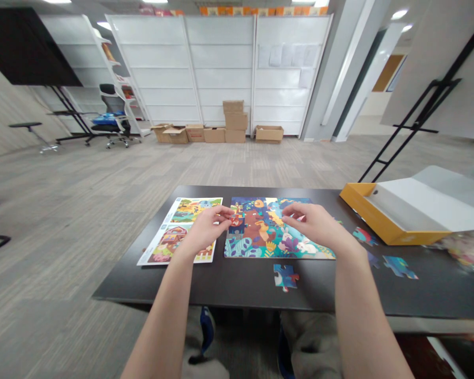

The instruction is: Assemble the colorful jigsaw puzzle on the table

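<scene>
My left hand [206, 227] is at the left edge of a colourful animal jigsaw puzzle [256, 247], its thumb and fingertips pinched on a blue and red puzzle piece [236, 223]. Over the puzzle's right half hovers my right hand [318, 223], fingers curved and a little apart, with nothing visible in them. It covers part of the picture there. A brown bear, white rabbits and plants show on the puzzle. One loose blue jigsaw piece [286, 277] lies in front of it, near the table's front edge.
A printed picture sheet [158, 251] lies left of the puzzle on the black table [142, 284]. To the right are loose pieces [400, 267], an open yellow box [395, 231] and a clear plastic bag [468, 248]. Cardboard boxes [235, 121] stand by the far wall.
</scene>
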A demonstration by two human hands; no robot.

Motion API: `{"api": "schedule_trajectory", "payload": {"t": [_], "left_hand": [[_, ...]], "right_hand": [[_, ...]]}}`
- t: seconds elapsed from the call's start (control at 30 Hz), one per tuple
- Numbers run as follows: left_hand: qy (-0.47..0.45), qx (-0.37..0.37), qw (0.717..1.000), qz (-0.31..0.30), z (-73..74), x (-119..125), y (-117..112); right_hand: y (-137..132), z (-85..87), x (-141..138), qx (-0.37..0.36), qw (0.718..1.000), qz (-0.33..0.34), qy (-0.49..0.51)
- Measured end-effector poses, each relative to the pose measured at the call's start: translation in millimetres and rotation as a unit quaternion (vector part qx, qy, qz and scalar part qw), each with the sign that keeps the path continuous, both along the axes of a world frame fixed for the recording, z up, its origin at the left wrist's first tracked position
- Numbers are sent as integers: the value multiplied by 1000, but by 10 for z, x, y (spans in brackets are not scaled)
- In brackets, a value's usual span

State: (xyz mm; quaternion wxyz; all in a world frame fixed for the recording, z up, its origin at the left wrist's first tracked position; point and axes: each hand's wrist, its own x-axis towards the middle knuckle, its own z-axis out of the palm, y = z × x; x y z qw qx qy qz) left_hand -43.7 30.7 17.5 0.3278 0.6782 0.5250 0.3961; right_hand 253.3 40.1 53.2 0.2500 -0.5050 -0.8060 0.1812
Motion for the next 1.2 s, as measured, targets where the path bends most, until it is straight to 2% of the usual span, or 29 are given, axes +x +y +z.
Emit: {"api": "schedule_trajectory", "payload": {"t": [0.13, 0.37, 0.43, 0.53, 0.6, 0.7, 0.8, 0.87, 1.0, 1.2], "left_hand": [[-73, 5, 997, 1, 57, 176, -42], [-171, 23, 985, -12, 89, 731, -19], [-197, 37, 980, -9, 125, 855, -9], [-201, 50, 978, -10, 170, 946, 8], [-149, 69, 986, -6, 167, 940, 27], [46, 116, 992, 16, 93, 883, 59], [238, 105, 966, 4, -28, 862, 69], [307, 92, 947, -21, -102, 886, 65], [358, 102, 926, -64, -193, 946, 53], [375, 123, 915, -83, -253, 932, 42]], "right_hand": [[25, -21, -38, -5, 1000, 11, 21], [81, -60, -99, -40, 990, 70, 119], [103, -69, -77, -39, 986, 68, 150], [148, -86, -5, -17, 979, 31, 202], [197, -117, 66, 5, 970, -8, 244], [304, -220, 160, 19, 964, -64, 258], [415, -376, 169, 4, 981, -90, 173], [465, -476, 122, -2, 989, -80, 126], [509, -608, 18, 1, 995, -56, 87], [576, -732, 27, -5, 996, -47, 79]]}}
